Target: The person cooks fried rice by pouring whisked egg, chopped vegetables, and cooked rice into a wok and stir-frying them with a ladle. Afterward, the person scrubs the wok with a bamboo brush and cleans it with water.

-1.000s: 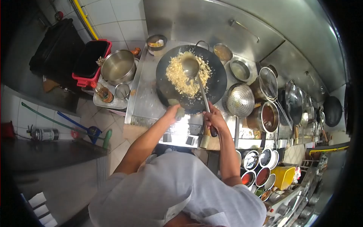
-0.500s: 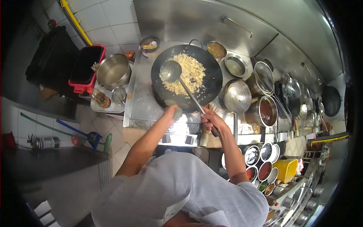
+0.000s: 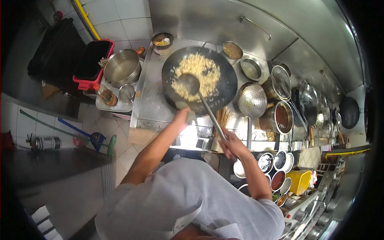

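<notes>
A black wok [image 3: 229, 86] sits on the stove, holding loose yellowish food that looks like fried rice [image 3: 205, 68]. At its near rim, my left hand [image 3: 183, 117] is closed on the edge through a greyish-green cloth [image 3: 192, 117]. My right hand [image 3: 233, 145] is wrapped around the end of a long metal ladle [image 3: 208, 109]. The ladle's round bowl rests amid the food, left of the wok's middle. The wok's far loop handle is smeared by motion.
Right of the wok are a perforated strainer [image 3: 252, 100], a pot of red sauce [image 3: 282, 118] and small metal bowls. A bamboo brush [image 3: 225, 117] stands close to the near rim. On the left are a large steel pot [image 3: 122, 69] and a bottle [image 3: 106, 96].
The ladle has come back toward me, its bowl lower in the wok, and my right hand has drawn nearer my body. The food has shifted; the wok appears slightly tilted.
</notes>
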`<state>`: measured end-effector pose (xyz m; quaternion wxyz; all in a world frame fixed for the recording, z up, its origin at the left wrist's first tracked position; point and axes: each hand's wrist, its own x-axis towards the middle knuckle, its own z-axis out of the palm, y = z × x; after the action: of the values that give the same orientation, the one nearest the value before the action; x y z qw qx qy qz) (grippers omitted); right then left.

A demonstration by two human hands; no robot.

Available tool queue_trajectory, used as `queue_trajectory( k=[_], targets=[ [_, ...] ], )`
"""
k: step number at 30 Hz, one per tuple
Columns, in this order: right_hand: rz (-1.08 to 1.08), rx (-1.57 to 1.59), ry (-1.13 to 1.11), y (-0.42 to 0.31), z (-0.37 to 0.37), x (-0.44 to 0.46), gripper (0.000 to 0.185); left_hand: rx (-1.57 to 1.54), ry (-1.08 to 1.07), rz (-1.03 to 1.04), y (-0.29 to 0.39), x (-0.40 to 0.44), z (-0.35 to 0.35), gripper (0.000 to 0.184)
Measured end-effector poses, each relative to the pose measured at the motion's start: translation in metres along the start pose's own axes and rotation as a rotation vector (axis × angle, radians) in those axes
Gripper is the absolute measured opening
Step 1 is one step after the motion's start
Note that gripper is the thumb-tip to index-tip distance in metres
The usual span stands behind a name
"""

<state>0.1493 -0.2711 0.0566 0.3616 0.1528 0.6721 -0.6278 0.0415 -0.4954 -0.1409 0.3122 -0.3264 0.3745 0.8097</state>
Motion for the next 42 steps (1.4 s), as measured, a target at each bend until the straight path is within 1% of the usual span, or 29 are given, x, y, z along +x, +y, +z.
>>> queue_trajectory(
  k=[1,2,3,5,6,7,9,11,13,14,15,17,18,20,21,23,24,27,28,29,30,31,32,33,34,36,39,40,42],
  targets=[
    [0.045,-0.251,-0.001,-0.02,-0.007,-0.038,0.067,-0.005,-0.001,-0.028,0.004,-0.025,0.009,0.013],
    [0.101,-0.299,-0.021,-0.037,-0.016,-0.07,0.069,-0.011,-0.025,-0.046,0.006,-0.064,0.019,0.01],
    [0.158,-0.349,-0.046,-0.048,-0.028,-0.089,0.072,0.003,0.065,-0.113,0.02,-0.109,0.041,0.008],
    [0.192,-0.615,-0.017,-0.046,-0.044,-0.093,0.073,-0.086,0.102,-0.146,0.017,-0.119,0.047,0.007],
    [0.095,-0.658,0.07,-0.033,-0.045,-0.076,0.074,-0.075,0.106,-0.144,0.009,-0.098,0.034,0.007],
    [-0.082,-0.819,0.123,-0.009,-0.054,-0.048,0.078,-0.071,0.014,-0.059,-0.006,-0.055,0.015,0.005],
    [-0.377,-1.102,0.379,0.043,-0.064,0.018,0.08,-0.075,-0.094,0.023,-0.037,-0.023,0.001,0.005],
    [-0.258,-1.093,0.42,0.028,-0.046,0.022,0.081,0.101,-0.038,0.09,-0.074,-0.029,-0.014,0.016],
    [-0.265,-1.085,0.435,0.001,-0.032,-0.007,0.081,0.153,0.045,-0.029,-0.07,-0.091,-0.005,0.027],
    [-0.25,-1.012,0.382,-0.004,-0.03,-0.019,0.08,0.085,0.08,0.067,-0.064,-0.101,0.003,0.033],
    [-0.216,-0.936,0.313,0.002,-0.029,-0.03,0.079,-0.14,0.154,0.084,-0.06,-0.089,0.008,0.025],
    [-0.339,-0.851,0.295,0.009,-0.031,-0.044,0.076,0.251,-0.137,0.311,-0.048,-0.035,-0.021,0.017],
    [-0.22,-0.815,0.185,-0.007,-0.03,-0.061,0.076,0.373,-0.237,0.405,-0.038,-0.023,-0.024,0.015],
    [-0.428,-0.948,0.102,-0.004,-0.048,-0.067,0.074,0.01,-0.127,-0.075,0.006,-0.068,0.023,0.012],
    [-0.425,-0.94,0.109,-0.007,-0.049,-0.063,0.074,0.019,-0.128,-0.081,0.015,-0.075,0.034,0.012],
    [-0.135,-1.022,0.091,-0.019,-0.054,-0.05,0.079,-0.019,0.041,-0.15,0.017,-0.083,0.042,0.011],
    [-0.019,-1.165,0.169,-0.026,-0.047,-0.033,0.082,-0.011,-0.016,-0.066,0.005,-0.068,0.033,0.008],
    [-0.112,-1.318,0.439,-0.019,-0.054,0.018,0.08,-0.092,-0.019,0.063,-0.047,-0.018,0.004,0.01],
    [-0.116,-1.319,0.456,-0.028,-0.059,0.012,0.08,0.014,-0.018,0.127,-0.065,-0.028,-0.006,0.016],
    [-0.235,-1.289,0.491,-0.037,-0.059,-0.006,0.084,0.131,-0.006,0.095,-0.078,-0.042,-0.018,0.023],
    [-0.363,-1.254,0.528,-0.048,-0.057,-0.02,0.087,0.114,-0.004,0.057,-0.063,-0.074,-0.005,0.02],
    [-0.369,-1.083,0.514,-0.058,-0.053,-0.033,0.086,0.095,-0.001,0.026,-0.046,-0.101,0.01,0.018],
    [-0.527,-0.969,0.516,-0.056,-0.056,-0.03,0.083,-0.008,-0.011,0.07,-0.048,-0.071,0.003,0.016],
    [-0.469,-0.709,0.427,-0.058,-0.049,-0.027,0.081,-0.111,-0.013,0.108,-0.046,-0.042,-0.006,0.015],
    [-0.407,-0.422,0.358,-0.059,-0.043,-0.024,0.079,-0.037,-0.03,0.13,-0.021,-0.038,0.003,0.014],
    [-0.287,0.103,0.208,-0.055,-0.035,-0.005,0.076,-0.067,-0.03,0.125,-0.006,0.028,-0.008,0.017],
    [-0.116,0.915,-0.202,0.01,-0.059,0.091,0.067,0.081,0.01,0.105,0.018,0.022,0.003,0.017],
    [-0.118,0.919,-0.2,0.019,-0.061,0.114,0.067,0.104,-0.043,0.063,0.017,0.033,-0.005,0.019],
    [0.027,0.798,-0.168,0.025,-0.058,0.142,0.07,0.102,-0.019,0.023,0.014,0.029,-0.007,0.018]
  ],
)
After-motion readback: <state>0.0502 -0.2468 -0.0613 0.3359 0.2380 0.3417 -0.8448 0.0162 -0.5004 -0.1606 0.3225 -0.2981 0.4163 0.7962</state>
